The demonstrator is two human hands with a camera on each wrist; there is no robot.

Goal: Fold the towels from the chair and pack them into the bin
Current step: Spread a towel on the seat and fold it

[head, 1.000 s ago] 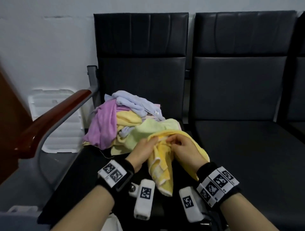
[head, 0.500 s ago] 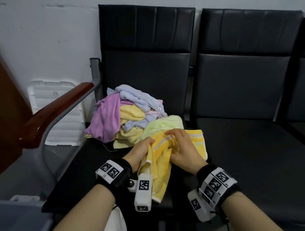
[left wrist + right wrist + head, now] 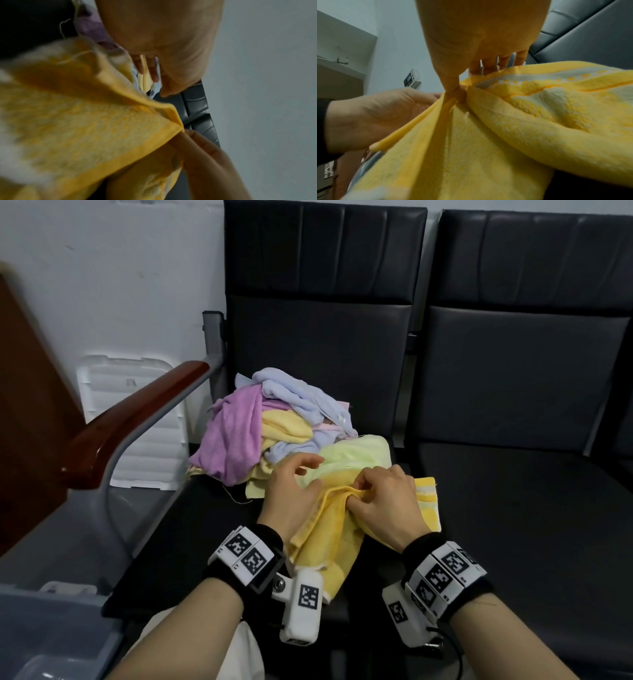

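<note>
A yellow towel (image 3: 329,542) lies bunched on the front of the black chair seat (image 3: 191,542), one end hanging over the edge. My right hand (image 3: 380,501) pinches a fold of its hem between thumb and forefinger (image 3: 455,93). My left hand (image 3: 301,477) hovers just left of that pinch with fingers loosely spread, holding nothing; the right wrist view shows its bare palm (image 3: 368,115) beside the towel (image 3: 522,121). Behind both hands sits a pile of towels (image 3: 284,433) in purple, pale blue, yellow and light green. The grey bin (image 3: 51,628) is at the lower left.
A wooden armrest (image 3: 130,426) on a grey metal frame borders the seat's left side. A white foam box (image 3: 130,419) stands against the wall behind it. A second black seat (image 3: 513,525) adjoins on the right. Brown wooden furniture fills the far left.
My left hand has let go of the yellow towel and spread its fingers. The right hand keeps its pinch and the towel has sunk flatter onto the seat.
</note>
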